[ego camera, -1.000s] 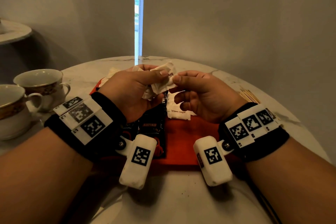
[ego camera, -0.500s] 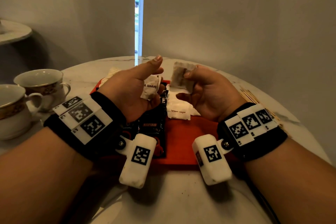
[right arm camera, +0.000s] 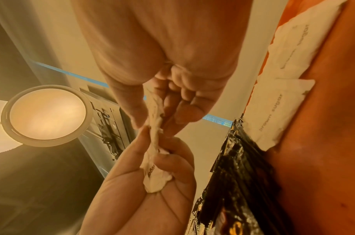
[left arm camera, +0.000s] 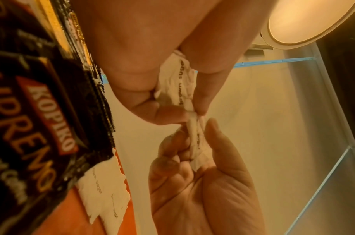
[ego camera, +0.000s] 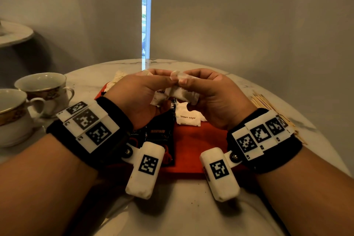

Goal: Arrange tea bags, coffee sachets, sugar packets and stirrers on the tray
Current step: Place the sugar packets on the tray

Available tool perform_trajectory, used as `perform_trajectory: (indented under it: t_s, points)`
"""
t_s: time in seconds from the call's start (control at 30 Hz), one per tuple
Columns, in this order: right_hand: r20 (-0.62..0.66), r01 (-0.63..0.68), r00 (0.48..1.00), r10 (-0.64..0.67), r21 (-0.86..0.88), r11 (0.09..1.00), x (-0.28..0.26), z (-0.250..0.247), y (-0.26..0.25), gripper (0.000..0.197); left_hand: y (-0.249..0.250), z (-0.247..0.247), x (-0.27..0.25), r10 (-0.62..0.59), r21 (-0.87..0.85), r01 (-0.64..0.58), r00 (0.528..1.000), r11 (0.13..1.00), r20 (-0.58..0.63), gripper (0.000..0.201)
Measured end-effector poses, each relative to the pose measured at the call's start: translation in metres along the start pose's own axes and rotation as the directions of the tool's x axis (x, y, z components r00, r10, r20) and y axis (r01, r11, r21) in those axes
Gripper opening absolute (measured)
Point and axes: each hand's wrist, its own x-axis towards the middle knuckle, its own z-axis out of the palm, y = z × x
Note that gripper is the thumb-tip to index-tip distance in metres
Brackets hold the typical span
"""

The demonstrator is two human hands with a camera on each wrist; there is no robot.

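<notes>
Above the red tray [ego camera: 201, 149], my left hand [ego camera: 168, 82] and right hand [ego camera: 182, 81] meet. The left hand [left arm camera: 192, 111] pinches a crumpled white brown-sugar packet [left arm camera: 180, 79] between thumb and fingers. The right hand [right arm camera: 152, 122] pinches a second white packet [ego camera: 183, 94] whose end touches the first. On the tray lie black Kopiko coffee sachets [ego camera: 159, 134] and flat brown-sugar packets [ego camera: 188, 119]. Wooden stirrers [ego camera: 266, 101] lie on the table, right of the tray.
Two gold-trimmed teacups [ego camera: 44, 90] [ego camera: 11, 115] stand at the left on the round marble table [ego camera: 182, 207]. A pale packet [ego camera: 118, 77] lies beyond the tray's far left corner. A grey wall stands close behind the table.
Half a second ago the hands were apart, each holding up its own packet. They have come back together, and the packets touch between the fingertips.
</notes>
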Motion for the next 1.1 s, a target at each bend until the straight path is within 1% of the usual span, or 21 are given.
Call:
perform_trajectory:
  t_s: [0.07, 0.17, 0.27, 0.37, 0.43, 0.47, 0.5, 0.6, 0.8, 0.97, 1.03, 1.1]
  points:
    - [-0.019, 0.010, 1.000, -0.010, 0.011, 1.000, 0.000, 0.001, -0.001, 0.015, 0.000, 0.000, 0.000, 0.000, 0.002, 0.000, 1.000, 1.000, -0.003, 0.026]
    - [-0.040, 0.012, 0.999, -0.012, -0.001, 1.000, 0.000, 0.000, -0.001, 0.014, 0.000, 0.002, -0.001, 0.012, -0.020, -0.012, 1.000, 1.000, 0.019, 0.028]
    - [-0.027, 0.013, 1.000, -0.013, -0.006, 1.000, 0.000, -0.001, 0.000, 0.006, -0.001, 0.003, -0.001, 0.029, -0.016, -0.029, 0.999, 0.999, 0.021, 0.027]
    - [-0.023, 0.010, 1.000, -0.011, -0.042, 0.999, 0.001, -0.003, -0.001, 0.011, -0.001, 0.003, 0.001, 0.042, -0.005, -0.042, 0.999, 0.999, -0.001, 0.026]
    - [-0.023, 0.009, 1.000, -0.011, -0.106, 0.994, 0.001, -0.006, -0.002, 0.005, -0.001, 0.003, 0.002, 0.043, -0.003, -0.043, 0.999, 0.999, -0.019, 0.012]
    - [-0.022, 0.007, 1.000, -0.010, -0.126, 0.992, 0.001, -0.008, -0.003, 0.005, -0.001, 0.003, 0.002, 0.040, -0.009, -0.040, 0.999, 0.999, -0.032, 0.009]
    - [-0.018, 0.004, 1.000, -0.007, -0.139, 0.990, 0.000, -0.010, -0.004, 0.007, -0.001, 0.003, 0.003, 0.035, -0.019, -0.036, 0.998, 0.999, -0.044, 0.009]
    - [-0.016, -0.006, 1.000, 0.003, -0.175, 0.985, 0.001, -0.016, -0.006, 0.019, -0.001, 0.003, 0.004, 0.031, -0.049, -0.035, 0.997, 0.998, -0.071, 0.011]
    - [-0.050, -0.038, 0.998, 0.029, -0.193, 0.981, 0.007, -0.027, -0.004, 0.021, 0.001, -0.002, 0.007, 0.031, -0.101, -0.041, 0.995, 0.994, -0.097, 0.011]
    - [-0.052, -0.044, 0.998, 0.033, -0.214, 0.976, 0.007, -0.030, -0.003, 0.012, 0.001, -0.002, 0.007, 0.024, -0.119, -0.037, 0.994, 0.992, -0.107, 0.010]
    - [-0.048, -0.041, 0.998, 0.032, -0.199, 0.979, 0.006, -0.029, -0.004, 0.011, 0.000, -0.002, 0.007, 0.021, -0.118, -0.033, 0.994, 0.992, -0.103, 0.009]
    - [-0.045, -0.039, 0.998, 0.032, -0.162, 0.986, 0.006, -0.028, -0.004, 0.007, 0.000, -0.002, 0.006, 0.016, -0.112, -0.027, 0.995, 0.993, -0.096, 0.009]
